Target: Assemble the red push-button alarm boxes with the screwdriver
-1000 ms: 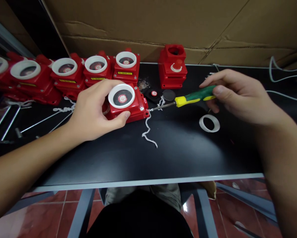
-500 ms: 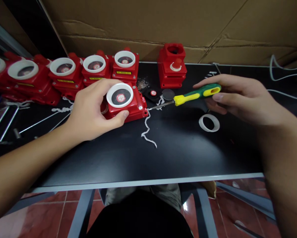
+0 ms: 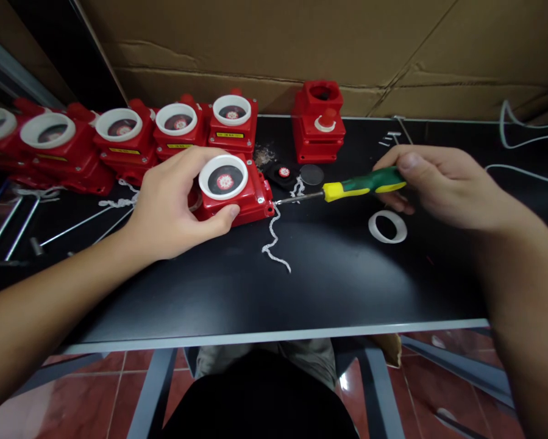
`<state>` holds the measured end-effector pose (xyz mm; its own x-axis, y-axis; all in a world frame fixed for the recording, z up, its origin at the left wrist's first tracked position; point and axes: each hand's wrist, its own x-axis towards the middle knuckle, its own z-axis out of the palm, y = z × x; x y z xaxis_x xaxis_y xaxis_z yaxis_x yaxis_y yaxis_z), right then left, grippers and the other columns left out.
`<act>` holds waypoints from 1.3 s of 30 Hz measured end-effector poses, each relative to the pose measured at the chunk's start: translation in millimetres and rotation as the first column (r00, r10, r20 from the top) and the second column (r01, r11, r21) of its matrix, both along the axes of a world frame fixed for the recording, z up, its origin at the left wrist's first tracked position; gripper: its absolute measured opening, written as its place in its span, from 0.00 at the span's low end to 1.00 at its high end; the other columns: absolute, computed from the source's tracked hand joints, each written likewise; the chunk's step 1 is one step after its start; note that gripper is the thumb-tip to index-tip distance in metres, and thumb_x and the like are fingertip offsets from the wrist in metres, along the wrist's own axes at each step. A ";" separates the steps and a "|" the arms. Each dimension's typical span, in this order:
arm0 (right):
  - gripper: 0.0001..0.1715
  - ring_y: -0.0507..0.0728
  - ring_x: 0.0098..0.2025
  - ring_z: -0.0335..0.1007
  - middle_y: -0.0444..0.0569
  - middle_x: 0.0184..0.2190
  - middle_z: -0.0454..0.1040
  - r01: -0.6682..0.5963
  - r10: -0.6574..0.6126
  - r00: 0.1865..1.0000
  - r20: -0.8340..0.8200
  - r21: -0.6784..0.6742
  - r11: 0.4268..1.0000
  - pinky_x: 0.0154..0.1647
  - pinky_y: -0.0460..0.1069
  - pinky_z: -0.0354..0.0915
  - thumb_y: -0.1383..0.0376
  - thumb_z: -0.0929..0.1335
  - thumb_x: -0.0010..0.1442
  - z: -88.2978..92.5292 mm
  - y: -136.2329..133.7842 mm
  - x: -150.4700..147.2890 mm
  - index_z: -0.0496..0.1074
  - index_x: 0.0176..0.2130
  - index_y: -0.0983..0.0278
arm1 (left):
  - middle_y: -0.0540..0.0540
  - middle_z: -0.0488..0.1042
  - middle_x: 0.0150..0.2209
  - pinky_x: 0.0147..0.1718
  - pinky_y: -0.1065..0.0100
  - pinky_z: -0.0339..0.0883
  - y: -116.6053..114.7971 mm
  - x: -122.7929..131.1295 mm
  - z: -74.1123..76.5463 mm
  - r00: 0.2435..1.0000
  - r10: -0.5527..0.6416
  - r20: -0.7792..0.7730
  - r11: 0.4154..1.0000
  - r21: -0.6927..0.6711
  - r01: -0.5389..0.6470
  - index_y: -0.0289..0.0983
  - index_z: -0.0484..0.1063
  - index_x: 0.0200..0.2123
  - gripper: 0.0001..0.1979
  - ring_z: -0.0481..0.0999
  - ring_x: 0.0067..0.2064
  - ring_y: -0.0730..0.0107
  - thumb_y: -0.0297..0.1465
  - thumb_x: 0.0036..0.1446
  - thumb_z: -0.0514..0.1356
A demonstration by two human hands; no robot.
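Red alarm box [image 3: 244, 198] clamped by the left hand [image 3: 170, 207], the right hand [image 3: 442, 183] grips a screwdriver [image 3: 360, 184] lying so flat its tip, seemingly on a corner screw [image 3: 270, 209], may slip.

Left forearm [image 3: 49, 311] enters from the lower left and reaches forward. Left hand [image 3: 173, 204] lies palm down, fingers curled in a clasp, thumb [image 3: 223, 214] pressed along the near side. Right forearm [image 3: 525, 292] enters from the lower right, wrist bent inward. Right hand [image 3: 442, 186] is closed in a pinch, its thumb on top.
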<state>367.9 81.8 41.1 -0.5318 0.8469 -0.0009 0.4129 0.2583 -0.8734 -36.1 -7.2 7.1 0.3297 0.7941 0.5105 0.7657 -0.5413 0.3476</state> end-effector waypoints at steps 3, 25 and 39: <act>0.45 0.49 0.22 0.67 0.45 0.24 0.73 0.014 -0.016 0.999 -0.050 -0.026 1.000 0.20 0.44 0.63 0.25 0.74 0.68 -2.1 -1.8 -2.7 0.81 0.42 0.65 | 0.43 0.89 0.60 0.60 0.58 0.83 -0.2 -0.9 -1.5 1.000 0.005 -0.005 1.000 0.010 -0.005 0.36 0.79 0.65 0.27 0.89 0.58 0.54 0.45 0.70 0.65; 0.40 0.51 0.19 0.68 0.41 0.21 0.74 -0.063 0.043 0.992 -0.122 -0.167 0.984 0.17 0.46 0.60 0.34 0.83 0.62 1.8 0.7 -0.2 0.78 0.49 0.64 | 0.44 0.89 0.59 0.58 0.59 0.83 2.7 -3.2 -2.3 1.000 -0.005 -0.009 1.000 0.022 0.005 0.37 0.79 0.64 0.26 0.90 0.57 0.54 0.45 0.70 0.66; 0.50 0.49 0.17 0.58 0.43 0.18 0.68 0.006 -0.022 0.996 -0.089 -0.175 0.985 0.16 0.47 0.52 0.20 0.72 0.63 -2.2 -6.6 -6.8 0.77 0.40 0.64 | 0.44 0.89 0.59 0.57 0.60 0.83 2.5 -2.9 -2.4 1.000 -0.003 -0.008 1.000 0.025 0.004 0.37 0.80 0.64 0.27 0.90 0.56 0.56 0.46 0.70 0.65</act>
<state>361.1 75.2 38.9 -0.5242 0.8455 -0.1016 0.3332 0.0938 -0.9382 -39.0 -4.7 4.7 0.3368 0.7802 0.5271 0.7665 -0.5523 0.3278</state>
